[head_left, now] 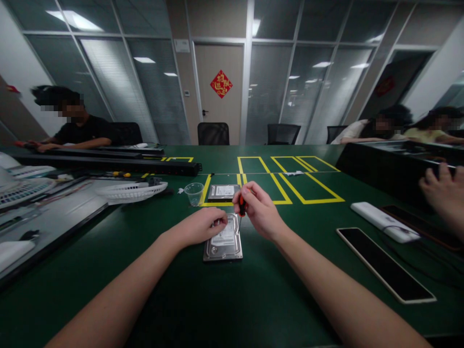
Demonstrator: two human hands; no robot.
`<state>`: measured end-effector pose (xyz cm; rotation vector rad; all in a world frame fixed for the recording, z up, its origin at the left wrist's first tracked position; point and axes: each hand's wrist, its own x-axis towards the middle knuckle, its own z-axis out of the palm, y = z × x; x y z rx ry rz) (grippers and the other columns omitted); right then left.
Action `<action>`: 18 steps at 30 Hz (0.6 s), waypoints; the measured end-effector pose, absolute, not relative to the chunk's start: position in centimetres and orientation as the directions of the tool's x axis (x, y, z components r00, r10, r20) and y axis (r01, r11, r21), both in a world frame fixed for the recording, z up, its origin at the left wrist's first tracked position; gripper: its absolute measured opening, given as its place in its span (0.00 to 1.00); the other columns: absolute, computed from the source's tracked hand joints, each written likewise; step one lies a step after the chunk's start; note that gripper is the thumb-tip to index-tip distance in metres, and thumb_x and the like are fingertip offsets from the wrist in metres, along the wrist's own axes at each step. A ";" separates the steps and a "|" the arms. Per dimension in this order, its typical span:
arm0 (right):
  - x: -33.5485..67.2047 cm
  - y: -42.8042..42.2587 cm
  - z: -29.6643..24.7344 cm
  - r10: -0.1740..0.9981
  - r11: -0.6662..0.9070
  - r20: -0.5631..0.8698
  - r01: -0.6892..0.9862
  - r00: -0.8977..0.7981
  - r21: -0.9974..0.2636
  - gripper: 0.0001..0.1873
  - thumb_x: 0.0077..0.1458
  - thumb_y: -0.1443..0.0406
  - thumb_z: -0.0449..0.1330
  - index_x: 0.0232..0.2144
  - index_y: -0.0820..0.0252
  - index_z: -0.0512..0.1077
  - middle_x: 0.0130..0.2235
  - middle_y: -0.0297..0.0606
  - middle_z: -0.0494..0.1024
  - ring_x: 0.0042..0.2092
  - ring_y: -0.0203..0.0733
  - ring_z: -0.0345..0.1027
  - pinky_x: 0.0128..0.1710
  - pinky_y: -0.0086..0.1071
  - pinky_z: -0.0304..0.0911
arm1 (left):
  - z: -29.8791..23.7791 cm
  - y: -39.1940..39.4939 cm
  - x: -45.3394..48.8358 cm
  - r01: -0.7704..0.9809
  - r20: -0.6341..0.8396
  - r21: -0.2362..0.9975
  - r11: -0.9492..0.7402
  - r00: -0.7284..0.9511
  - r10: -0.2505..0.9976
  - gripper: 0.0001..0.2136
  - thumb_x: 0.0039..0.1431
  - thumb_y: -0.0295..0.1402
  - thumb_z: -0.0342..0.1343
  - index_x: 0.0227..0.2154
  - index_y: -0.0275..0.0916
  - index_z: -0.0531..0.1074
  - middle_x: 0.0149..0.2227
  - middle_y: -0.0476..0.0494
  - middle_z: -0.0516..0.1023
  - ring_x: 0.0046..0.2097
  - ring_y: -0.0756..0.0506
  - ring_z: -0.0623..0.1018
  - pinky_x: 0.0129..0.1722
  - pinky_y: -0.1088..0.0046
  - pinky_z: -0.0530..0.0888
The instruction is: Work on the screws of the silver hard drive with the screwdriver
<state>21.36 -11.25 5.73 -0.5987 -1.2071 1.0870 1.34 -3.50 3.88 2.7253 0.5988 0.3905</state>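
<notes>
A silver hard drive (pixel 224 246) lies flat on the green table in front of me. My left hand (pixel 206 224) rests over its upper left side, fingers curled against it and holding it. In my right hand (pixel 259 210) is a screwdriver (pixel 242 205) with a red and black handle, held nearly upright. Its thin shaft points down at the drive's upper right edge; whether the tip sits in a screw is too small to tell. Just beyond my hands lies a second hard drive (pixel 223 192), beside a clear plastic cup (pixel 195 194).
At left are a white fan grille (pixel 132 191), a flat panel (pixel 72 212) and long black bars (pixel 159 166). A phone (pixel 386 263), a white power bank (pixel 384 221) and a black case (pixel 384 169) lie right, near another person's hand (pixel 444 193). Yellow tape rectangles mark the table.
</notes>
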 end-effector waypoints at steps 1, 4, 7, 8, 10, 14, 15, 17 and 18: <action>21.3 -11.2 5.7 0.896 0.410 0.443 -0.345 -0.020 -0.845 0.10 0.65 0.58 0.63 0.35 0.55 0.68 0.33 0.32 0.77 0.28 0.34 0.66 0.29 0.31 0.55 | 3.9 -3.5 1.4 0.356 0.194 0.364 -0.861 0.875 0.444 0.04 0.68 0.31 0.55 0.40 0.40 0.75 0.40 0.46 0.79 0.40 0.44 0.77 0.42 0.69 0.70; 21.2 -11.2 5.7 0.891 0.412 0.454 -0.378 -0.023 -0.829 0.11 0.67 0.55 0.59 0.39 0.56 0.71 0.33 0.34 0.78 0.27 0.34 0.63 0.29 0.31 0.54 | 3.7 -3.4 1.4 0.344 0.202 0.362 -0.866 0.878 0.433 0.04 0.68 0.30 0.55 0.40 0.41 0.75 0.39 0.46 0.79 0.40 0.44 0.77 0.42 0.69 0.70; 21.1 -11.3 5.9 0.896 0.390 0.443 -0.422 -0.029 -0.818 0.16 0.69 0.55 0.54 0.40 0.59 0.75 0.33 0.37 0.77 0.28 0.36 0.63 0.30 0.32 0.55 | 3.6 -3.3 1.4 0.335 0.211 0.365 -0.869 0.879 0.427 0.04 0.68 0.30 0.55 0.40 0.41 0.75 0.40 0.46 0.79 0.40 0.44 0.77 0.42 0.69 0.70; 21.1 -11.3 6.0 0.900 0.383 0.435 -0.425 -0.029 -0.820 0.15 0.69 0.56 0.54 0.38 0.60 0.75 0.32 0.37 0.77 0.29 0.36 0.64 0.30 0.33 0.56 | 3.6 -3.3 1.4 0.334 0.211 0.367 -0.868 0.879 0.427 0.04 0.68 0.30 0.55 0.40 0.41 0.75 0.40 0.46 0.79 0.41 0.44 0.77 0.43 0.69 0.70; 21.2 -11.4 6.1 0.905 0.379 0.425 -0.408 -0.024 -0.831 0.13 0.67 0.58 0.57 0.35 0.59 0.74 0.32 0.36 0.77 0.30 0.36 0.66 0.31 0.33 0.58 | 3.6 -3.3 1.4 0.336 0.208 0.370 -0.866 0.879 0.429 0.04 0.67 0.30 0.55 0.40 0.41 0.75 0.40 0.46 0.79 0.41 0.44 0.77 0.43 0.68 0.70; 21.2 -11.4 5.9 0.902 0.398 0.431 -0.368 -0.007 -0.840 0.09 0.65 0.59 0.62 0.34 0.56 0.68 0.34 0.33 0.78 0.31 0.37 0.69 0.32 0.32 0.59 | 3.8 -3.5 1.4 0.347 0.199 0.365 -0.864 0.877 0.436 0.04 0.67 0.30 0.55 0.41 0.41 0.75 0.41 0.46 0.79 0.41 0.44 0.77 0.42 0.68 0.70; 21.2 -11.4 5.9 0.900 0.404 0.436 -0.366 -0.006 -0.838 0.09 0.64 0.59 0.63 0.35 0.55 0.67 0.34 0.32 0.78 0.30 0.36 0.68 0.31 0.32 0.58 | 3.8 -3.5 1.4 0.348 0.199 0.364 -0.864 0.877 0.437 0.04 0.67 0.30 0.55 0.41 0.41 0.75 0.41 0.46 0.79 0.41 0.44 0.77 0.42 0.68 0.70; 21.1 -11.4 5.9 0.896 0.406 0.444 -0.377 -0.015 -0.832 0.08 0.65 0.58 0.62 0.38 0.55 0.69 0.34 0.32 0.78 0.29 0.35 0.65 0.30 0.32 0.56 | 3.8 -3.5 1.4 0.345 0.204 0.363 -0.866 0.877 0.435 0.04 0.67 0.30 0.55 0.40 0.41 0.75 0.40 0.46 0.79 0.41 0.44 0.77 0.42 0.68 0.70; 21.1 -11.4 6.0 0.893 0.406 0.449 -0.391 -0.022 -0.826 0.08 0.66 0.57 0.60 0.39 0.55 0.70 0.33 0.33 0.77 0.29 0.35 0.64 0.30 0.32 0.56 | 3.8 -3.5 1.4 0.343 0.208 0.364 -0.866 0.877 0.434 0.04 0.67 0.30 0.55 0.40 0.41 0.75 0.40 0.46 0.79 0.41 0.44 0.77 0.41 0.68 0.70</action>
